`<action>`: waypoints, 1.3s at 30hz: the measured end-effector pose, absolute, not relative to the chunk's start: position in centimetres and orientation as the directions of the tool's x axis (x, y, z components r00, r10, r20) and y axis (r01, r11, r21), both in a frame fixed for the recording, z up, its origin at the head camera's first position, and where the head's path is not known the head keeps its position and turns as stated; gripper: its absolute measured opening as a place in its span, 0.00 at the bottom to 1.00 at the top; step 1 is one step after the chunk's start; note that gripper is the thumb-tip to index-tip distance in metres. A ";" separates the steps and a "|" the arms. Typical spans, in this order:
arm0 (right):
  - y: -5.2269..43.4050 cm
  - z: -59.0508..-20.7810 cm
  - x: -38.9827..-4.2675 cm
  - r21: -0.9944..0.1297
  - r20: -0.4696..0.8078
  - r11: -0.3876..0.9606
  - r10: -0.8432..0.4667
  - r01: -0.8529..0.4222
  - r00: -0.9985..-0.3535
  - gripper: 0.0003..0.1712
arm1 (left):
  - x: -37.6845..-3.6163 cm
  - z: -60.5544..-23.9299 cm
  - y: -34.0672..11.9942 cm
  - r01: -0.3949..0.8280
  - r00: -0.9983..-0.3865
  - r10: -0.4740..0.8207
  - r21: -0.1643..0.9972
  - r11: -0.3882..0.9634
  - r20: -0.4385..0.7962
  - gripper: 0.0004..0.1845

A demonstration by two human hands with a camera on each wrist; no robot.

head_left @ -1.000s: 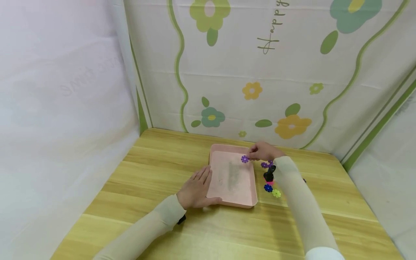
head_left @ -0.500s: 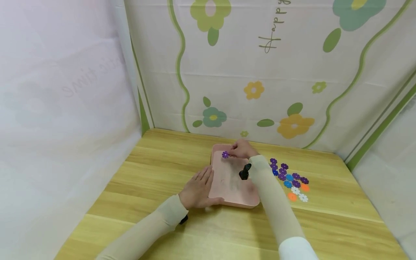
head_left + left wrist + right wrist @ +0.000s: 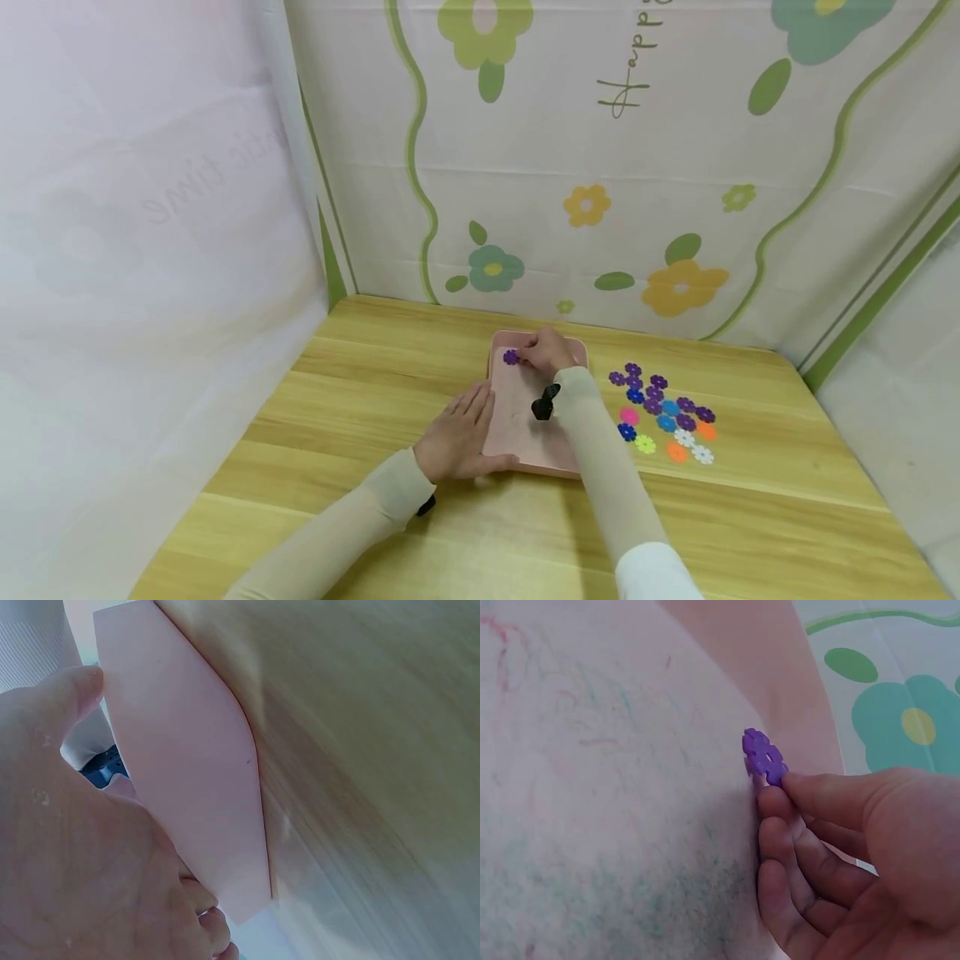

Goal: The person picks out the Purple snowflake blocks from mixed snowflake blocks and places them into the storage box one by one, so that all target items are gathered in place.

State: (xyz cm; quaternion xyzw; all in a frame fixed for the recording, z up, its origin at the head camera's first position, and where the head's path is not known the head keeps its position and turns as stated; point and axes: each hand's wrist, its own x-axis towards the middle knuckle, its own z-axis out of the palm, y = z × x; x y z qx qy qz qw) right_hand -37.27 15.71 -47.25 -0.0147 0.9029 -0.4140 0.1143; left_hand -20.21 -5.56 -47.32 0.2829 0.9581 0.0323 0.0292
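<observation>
A purple snowflake disc (image 3: 763,756) is pinched between the thumb and index finger of my right hand (image 3: 547,352). That hand is inside the pink tray (image 3: 528,462), low over its floor near the far left corner. In the right wrist view the tray floor shows green and reddish marks beneath the fingers. My left hand (image 3: 456,435) lies with straight fingers along the tray's near left corner, the thumb over the front rim. The left wrist view shows the tray's outer wall (image 3: 187,750) beside this hand.
Right of the tray, loose snowflake discs lie on the wooden table: several purple ones (image 3: 654,392), blue ones (image 3: 667,423), white ones (image 3: 702,454), orange ones (image 3: 677,452), a pink one (image 3: 629,416) and a yellow-green one (image 3: 645,444). A flower-print curtain (image 3: 517,167) stands behind the table.
My right hand has carried the purple disc leftward over the tray and down toward its far left corner. The loose discs on the right have come into view. My left hand has stayed put.
</observation>
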 end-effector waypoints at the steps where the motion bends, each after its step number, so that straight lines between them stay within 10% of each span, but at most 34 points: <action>1: 15.7 -47.3 -37.3 -0.748 -0.190 0.661 -0.119 0.065 -0.975 0.15 | -20.3 -47.4 -5.5 0.537 -0.840 0.541 0.078 0.840 -0.046 0.62; 27: 26.0 -39.7 -34.3 -0.482 -0.134 0.855 -0.288 -0.191 -0.948 0.16 | -19.9 -46.4 -5.4 0.540 -0.838 0.544 0.074 0.839 -0.047 0.60; 39: 31.8 -41.8 -33.0 -0.343 -0.122 0.901 -0.323 -0.265 -0.939 0.21 | -20.3 -47.8 -5.5 0.544 -0.837 0.547 0.060 0.837 -0.030 0.61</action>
